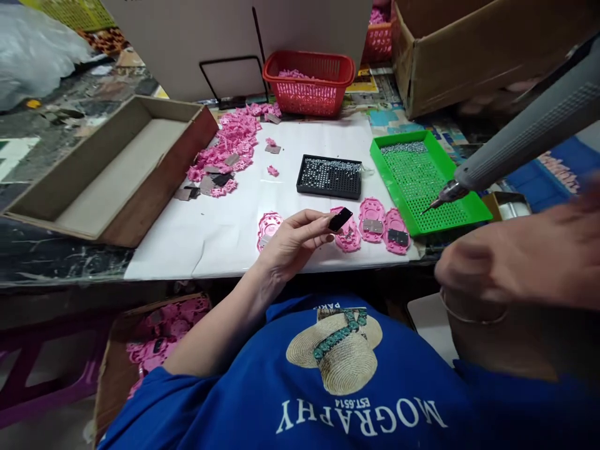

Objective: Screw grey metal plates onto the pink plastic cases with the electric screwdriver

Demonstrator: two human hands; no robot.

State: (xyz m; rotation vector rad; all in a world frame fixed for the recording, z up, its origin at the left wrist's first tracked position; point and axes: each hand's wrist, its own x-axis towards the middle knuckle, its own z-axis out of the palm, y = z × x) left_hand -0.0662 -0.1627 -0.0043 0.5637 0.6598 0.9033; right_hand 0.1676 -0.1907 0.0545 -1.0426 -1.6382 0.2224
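Fingers of the left hand [300,240] pinch a small black plate [340,219] between thumb and fingertips, above the near part of the worktop [225,240]. The right hand [520,262] is blurred at the right side; whether its fingers are spread or closed cannot be told. Near it, a grey screwdriver [525,128] slants down from the upper right, its bit over the green tray [434,178]; contact between hand and tool cannot be made out.

Nearest the viewer is a blue shirt [398,369] with a printed hat. Below the worktop, at left, an open carton [110,381] contains pink pieces, beside a purple stool [51,400].

Along the near edge of the worktop lie three pink casings [372,219] in a group, just right of the held plate; the middle one bears a greyish plate, the right one a dark plate. Another pink casing [269,226] is partly hidden by the left hand.

Farther back, a black perforated tray [329,177] and the green tray both hold small screws. To the left, a heap of pink parts [229,144] with loose plates lies beside a shallow cardboard tray [157,194]. Farthest are a red basket [309,87] containing pink parts, a black wire stand [229,60] and, at right, a large cardboard box [464,59].
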